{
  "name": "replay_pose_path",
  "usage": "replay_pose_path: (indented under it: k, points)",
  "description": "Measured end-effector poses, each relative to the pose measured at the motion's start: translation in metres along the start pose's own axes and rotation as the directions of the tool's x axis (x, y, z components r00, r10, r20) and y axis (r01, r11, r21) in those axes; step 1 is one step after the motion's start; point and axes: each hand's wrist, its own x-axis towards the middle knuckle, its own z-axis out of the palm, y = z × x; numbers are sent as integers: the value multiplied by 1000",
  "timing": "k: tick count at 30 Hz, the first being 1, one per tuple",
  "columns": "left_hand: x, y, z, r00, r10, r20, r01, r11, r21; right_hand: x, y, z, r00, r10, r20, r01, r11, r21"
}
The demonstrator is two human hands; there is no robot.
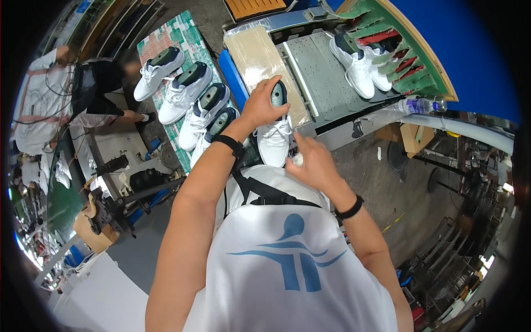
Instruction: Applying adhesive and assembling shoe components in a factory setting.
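Observation:
A white lace-up sneaker (274, 145) with a dark green shoe last inside points toe-first at my body, in front of my waist. My left hand (264, 106) is closed around its heel end and the last, thumb across the top. Just right of the toe, my right hand (316, 165) pinches a small white wad (298, 160), perhaps cloth or paper; the fingers hide much of it. Under and beyond the held sneaker lies a tan board (246, 52) with a shiny, film-like surface.
Several white sneakers on lasts (188, 91) stand on a green-and-red patterned table (185, 27) at left. Two more sneakers (359, 72) sit on a conveyor (318, 66) before a green strip curtain (420, 61). A plastic bottle (423, 105) lies beside it. Another person (52, 105) works far left.

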Motion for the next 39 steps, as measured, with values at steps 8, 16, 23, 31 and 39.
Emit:
replay_pose_path:
  k: [8, 16, 23, 31, 39]
  points:
    - [-25, -5, -18, 991, -21, -135, 19, 1000, -21, -10, 10, -21, 995, -64, 74, 74, 988, -132]
    - [-12, 27, -5, 960, -270, -76, 280, 930, 239, -15, 8, -48, 956, 100, 277, -106, 994, 5]
    - [-18, 18, -3, 970, -220, -105, 236, 956, 172, 19, 21, 14, 999, -12, 34, 8, 991, 132]
    - [-16, 21, -5, 961, -257, -104, 274, 938, 213, 23, 24, 14, 997, -70, 23, 69, 997, 42]
    - [-13, 17, -2, 963, -264, -52, 269, 938, 218, -32, 6, -26, 996, -51, 67, 56, 996, -64]
